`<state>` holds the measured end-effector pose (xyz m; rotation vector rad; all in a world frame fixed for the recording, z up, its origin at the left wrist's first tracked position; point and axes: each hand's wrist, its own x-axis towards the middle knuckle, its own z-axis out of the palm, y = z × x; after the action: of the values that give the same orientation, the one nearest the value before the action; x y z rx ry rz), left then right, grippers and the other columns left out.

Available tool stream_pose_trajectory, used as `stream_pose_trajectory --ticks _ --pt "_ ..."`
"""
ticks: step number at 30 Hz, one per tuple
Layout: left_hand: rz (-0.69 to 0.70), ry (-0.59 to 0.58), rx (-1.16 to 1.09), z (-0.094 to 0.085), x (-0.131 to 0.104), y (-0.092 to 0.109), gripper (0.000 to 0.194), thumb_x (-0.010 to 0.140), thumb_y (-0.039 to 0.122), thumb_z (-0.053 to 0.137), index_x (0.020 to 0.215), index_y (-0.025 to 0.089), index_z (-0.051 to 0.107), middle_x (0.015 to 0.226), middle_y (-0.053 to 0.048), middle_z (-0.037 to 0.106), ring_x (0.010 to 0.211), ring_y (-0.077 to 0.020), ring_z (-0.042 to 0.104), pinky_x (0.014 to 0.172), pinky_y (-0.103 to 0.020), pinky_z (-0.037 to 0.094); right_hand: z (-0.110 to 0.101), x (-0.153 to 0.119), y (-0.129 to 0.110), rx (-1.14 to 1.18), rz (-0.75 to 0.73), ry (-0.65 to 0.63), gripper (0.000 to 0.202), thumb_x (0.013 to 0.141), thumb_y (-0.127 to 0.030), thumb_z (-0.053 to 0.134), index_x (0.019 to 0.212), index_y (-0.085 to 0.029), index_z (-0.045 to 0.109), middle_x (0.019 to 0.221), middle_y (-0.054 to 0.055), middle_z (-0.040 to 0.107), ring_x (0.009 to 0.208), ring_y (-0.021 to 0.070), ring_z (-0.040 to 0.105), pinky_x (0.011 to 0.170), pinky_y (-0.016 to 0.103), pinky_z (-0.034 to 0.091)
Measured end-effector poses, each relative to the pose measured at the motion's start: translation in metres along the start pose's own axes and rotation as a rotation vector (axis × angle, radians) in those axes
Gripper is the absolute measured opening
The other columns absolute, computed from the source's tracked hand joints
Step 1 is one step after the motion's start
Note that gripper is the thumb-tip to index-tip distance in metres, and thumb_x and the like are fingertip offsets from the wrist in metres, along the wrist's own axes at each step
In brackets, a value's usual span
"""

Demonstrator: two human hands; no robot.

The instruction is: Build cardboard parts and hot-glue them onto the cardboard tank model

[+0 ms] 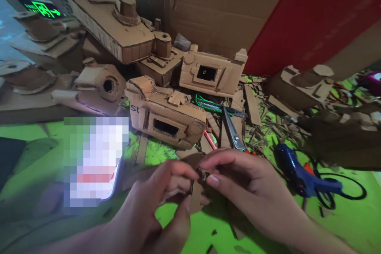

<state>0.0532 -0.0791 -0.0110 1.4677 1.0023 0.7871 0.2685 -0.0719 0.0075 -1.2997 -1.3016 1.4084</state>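
Observation:
Between my hands, low in the middle of the view, is a small piece of cardboard (204, 175) with dark print on it. My right hand (247, 182) pinches it between thumb and fingers. My left hand (166, 198) is curled beside it, fingertips and thumb close together at the piece's left side; what they hold is too small to make out. Just beyond the hands sits a cardboard camera model (166, 113) with a rectangular opening. Scissors (233, 131) lie behind my right hand, next to a green box cutter (208, 104).
A blurred-out phone (95, 162) rests at the left. At the right is a blue glue gun (306, 176) with its cable. Several more cardboard models (213, 72) stand behind, with cardboard scraps (275, 127) on the green table (354, 226).

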Motion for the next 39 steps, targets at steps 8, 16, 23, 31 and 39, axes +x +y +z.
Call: stream_pose_trajectory --ticks 8,16,23,31,39 --pt "0.438 -0.204 0.472 -0.028 0.008 0.004 0.041 0.095 0.003 0.058 0.13 0.025 0.06 0.104 -0.002 0.082 0.089 -0.0159 0.083 0.08 -0.019 0.068 -0.008 -0.001 -0.004 0.215 0.195 -0.101 0.01 0.091 -0.028 0.087 0.097 -0.022 0.082 0.08 0.0 0.076 0.068 0.01 0.068 0.059 0.016 0.055" --pt "0.608 -0.269 0.66 -0.038 0.015 0.015 0.026 0.113 0.014 0.04 0.122 0.025 0.062 0.097 -0.002 0.079 0.075 -0.0191 0.076 0.07 -0.031 0.066 -0.004 -0.002 0.0 0.34 0.216 -0.18 0.018 0.083 -0.019 0.093 0.095 -0.021 0.08 0.08 -0.002 0.072 0.07 0.0093 0.065 0.064 0.017 0.055" --pt "0.57 -0.262 0.643 -0.038 0.009 0.008 0.035 0.108 0.011 0.041 0.128 0.023 0.066 0.097 -0.004 0.08 0.079 -0.021 0.078 0.075 -0.031 0.069 0.0 -0.003 0.003 0.373 0.214 -0.15 0.023 0.078 -0.014 0.095 0.092 -0.021 0.079 0.082 -0.002 0.074 0.075 0.0091 0.067 0.068 0.015 0.057" --pt "0.584 -0.257 0.698 -0.053 0.002 -0.005 0.04 0.102 0.007 0.063 0.138 0.023 0.066 0.124 -0.004 0.083 0.108 -0.0191 0.082 0.103 -0.027 0.065 -0.004 -0.001 0.0 0.419 0.215 -0.169 0.021 0.081 -0.012 0.093 0.093 -0.021 0.079 0.081 -0.004 0.074 0.074 0.0071 0.068 0.069 0.014 0.057" --pt "0.579 -0.299 0.666 -0.044 0.013 0.01 0.03 0.108 0.01 0.048 0.126 0.028 0.063 0.113 -0.003 0.084 0.095 -0.0194 0.082 0.087 -0.025 0.069 0.0 -0.003 0.005 0.394 0.199 -0.183 0.019 0.081 -0.011 0.091 0.093 -0.023 0.082 0.082 -0.003 0.073 0.074 0.0085 0.068 0.067 0.016 0.058"
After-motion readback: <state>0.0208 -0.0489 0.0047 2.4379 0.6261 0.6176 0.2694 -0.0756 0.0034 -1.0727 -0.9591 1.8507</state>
